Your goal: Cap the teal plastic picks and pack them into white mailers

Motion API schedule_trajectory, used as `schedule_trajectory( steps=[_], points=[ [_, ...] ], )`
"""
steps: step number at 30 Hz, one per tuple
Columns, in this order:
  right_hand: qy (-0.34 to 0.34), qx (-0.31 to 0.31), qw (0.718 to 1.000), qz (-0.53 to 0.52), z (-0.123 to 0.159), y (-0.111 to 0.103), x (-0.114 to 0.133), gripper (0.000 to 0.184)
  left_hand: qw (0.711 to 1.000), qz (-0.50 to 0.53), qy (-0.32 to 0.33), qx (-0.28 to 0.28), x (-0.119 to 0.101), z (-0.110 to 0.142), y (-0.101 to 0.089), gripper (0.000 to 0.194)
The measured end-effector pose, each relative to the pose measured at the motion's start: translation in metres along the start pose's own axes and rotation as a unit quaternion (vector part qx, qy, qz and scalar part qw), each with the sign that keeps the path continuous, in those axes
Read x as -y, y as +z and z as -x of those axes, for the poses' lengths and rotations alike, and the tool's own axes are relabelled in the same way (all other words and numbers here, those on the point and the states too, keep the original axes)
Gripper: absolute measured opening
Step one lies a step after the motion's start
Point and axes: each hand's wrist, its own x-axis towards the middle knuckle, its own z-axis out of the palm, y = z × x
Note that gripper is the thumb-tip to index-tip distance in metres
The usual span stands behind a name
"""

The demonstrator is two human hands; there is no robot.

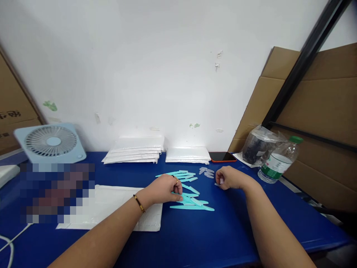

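Observation:
My left hand (165,188) rests on the blue table (195,238), fingers curled down onto a loose pile of several thin teal plastic sticks (192,203). It wears a ring and a gold bracelet. More teal sticks (180,174) lie just behind it. My right hand (229,177) is closed in a pinch on a small clear plastic piece (221,181). A few more small clear pieces (206,172) lie on the table just left of that hand.
A white padded mailer (111,208) lies under my left forearm. Two stacks of white mailers (135,150) (187,154) sit by the wall, with a phone (222,157), a bagged dark item (258,145), a water bottle (279,160) and a small fan (51,143).

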Motion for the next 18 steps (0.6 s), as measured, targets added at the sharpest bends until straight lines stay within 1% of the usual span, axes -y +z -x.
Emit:
schedule_trajectory(
  steps=[2, 3, 4, 6, 8, 10, 12, 15, 18],
  points=[
    [-0.021, -0.010, 1.000, -0.016, -0.001, 0.001, 0.007, 0.023, 1.000, 0.018, -0.002, 0.025, -0.001, 0.000, 0.001, 0.032],
    [-0.032, -0.006, 0.999, -0.027, -0.001, 0.001, 0.010, 0.024, 0.999, 0.021, -0.007, 0.028, -0.001, -0.001, 0.001, 0.033],
    [-0.043, 0.001, 0.998, -0.038, -0.001, 0.002, 0.013, 0.025, 1.000, 0.017, -0.014, 0.021, -0.002, -0.001, 0.001, 0.033],
    [-0.068, 0.020, 0.996, -0.056, 0.000, 0.002, 0.018, 0.025, 1.000, -0.005, -0.021, -0.013, -0.001, -0.002, 0.001, 0.029],
    [-0.099, 0.040, 0.992, -0.074, 0.002, 0.003, 0.025, 0.021, 0.999, -0.025, -0.018, -0.033, 0.001, -0.004, 0.000, 0.024],
    [-0.134, 0.059, 0.985, -0.094, 0.002, 0.004, 0.032, 0.016, 0.999, -0.033, -0.016, -0.030, 0.004, -0.005, 0.001, 0.020],
    [-0.160, 0.070, 0.979, -0.107, 0.000, 0.007, 0.038, 0.016, 0.999, -0.033, -0.017, -0.027, 0.007, -0.007, 0.001, 0.018],
    [-0.175, 0.069, 0.975, -0.120, -0.004, 0.012, 0.044, 0.021, 0.999, -0.031, -0.018, -0.030, 0.010, -0.008, 0.002, 0.017],
    [-0.187, 0.051, 0.972, -0.134, -0.009, 0.018, 0.050, 0.022, 0.999, -0.019, -0.023, -0.025, 0.011, -0.009, 0.003, 0.018]
  ],
)
